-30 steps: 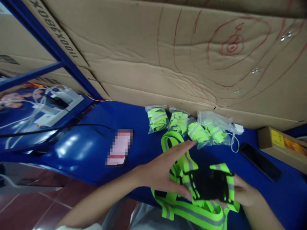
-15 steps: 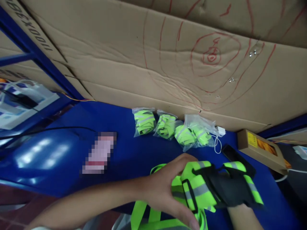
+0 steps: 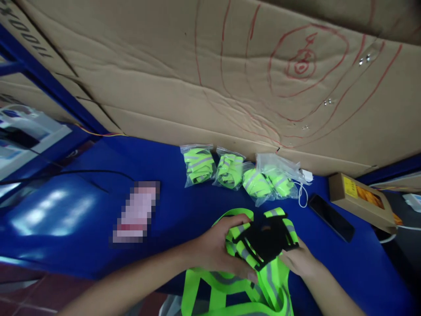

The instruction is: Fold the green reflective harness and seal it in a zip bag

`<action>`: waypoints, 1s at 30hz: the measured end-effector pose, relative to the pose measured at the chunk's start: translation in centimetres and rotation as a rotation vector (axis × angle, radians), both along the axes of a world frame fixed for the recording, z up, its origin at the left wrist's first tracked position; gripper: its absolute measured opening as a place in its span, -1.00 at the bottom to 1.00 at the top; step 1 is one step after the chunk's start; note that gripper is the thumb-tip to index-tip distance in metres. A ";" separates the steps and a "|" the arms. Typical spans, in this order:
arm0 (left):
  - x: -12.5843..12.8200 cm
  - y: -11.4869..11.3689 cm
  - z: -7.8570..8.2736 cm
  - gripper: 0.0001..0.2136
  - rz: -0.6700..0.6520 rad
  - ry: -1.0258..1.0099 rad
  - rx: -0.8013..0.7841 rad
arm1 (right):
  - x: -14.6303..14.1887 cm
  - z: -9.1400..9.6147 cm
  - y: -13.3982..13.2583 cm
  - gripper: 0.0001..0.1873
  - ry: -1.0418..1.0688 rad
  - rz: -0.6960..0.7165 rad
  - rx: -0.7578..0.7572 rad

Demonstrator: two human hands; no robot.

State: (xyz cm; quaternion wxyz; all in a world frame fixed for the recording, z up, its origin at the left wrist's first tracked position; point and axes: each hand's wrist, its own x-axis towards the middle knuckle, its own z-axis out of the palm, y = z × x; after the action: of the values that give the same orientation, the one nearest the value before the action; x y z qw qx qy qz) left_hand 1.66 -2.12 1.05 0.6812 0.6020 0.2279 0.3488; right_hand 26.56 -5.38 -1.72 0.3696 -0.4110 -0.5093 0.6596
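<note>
Both hands hold a neon-green reflective harness vest with grey stripes, gathered low over the front of the blue table. My left hand wraps around the bunched straps from the left, thumb below and fingers above. My right hand grips the right side of the bundle, its fingers partly hidden by the black panel and black buckles between the hands. Loose green straps hang below and loop to the left of the left hand.
Several clear bags of folded green straps lie along the cardboard wall. A black phone, a white charger and an open-windowed carton stand at right. A blurred pink rectangle and a black cable lie left on the blue table.
My right hand has moved left and up, from behind the black panel to the bundle's right side. The panel has turned and come closer to my left hand. The phone is now uncovered.
</note>
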 end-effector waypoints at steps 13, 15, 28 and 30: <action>-0.8 0.7 2.3 -0.35 -0.503 -0.444 -0.492 | -1.4 2.4 0.6 -0.60 0.185 -0.179 -0.167; -1.2 0.8 3.8 -0.45 -0.559 -0.351 -0.473 | -1.4 3.9 0.8 -0.59 0.297 -0.152 -0.253; -0.1 0.9 0.2 -0.50 -0.565 -0.324 -0.673 | -2.5 3.3 3.1 -0.69 0.525 0.141 -0.417; 0.4 0.7 -0.3 -0.58 -0.524 -0.230 -0.670 | -2.9 3.1 3.1 -0.67 0.564 0.017 -0.449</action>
State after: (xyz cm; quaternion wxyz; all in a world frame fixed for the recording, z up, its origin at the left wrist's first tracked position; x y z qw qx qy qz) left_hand 2.02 -1.38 0.73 0.9252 0.3424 0.0909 0.1358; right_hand 23.65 -2.32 1.35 0.3906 -0.2794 -0.2331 0.8456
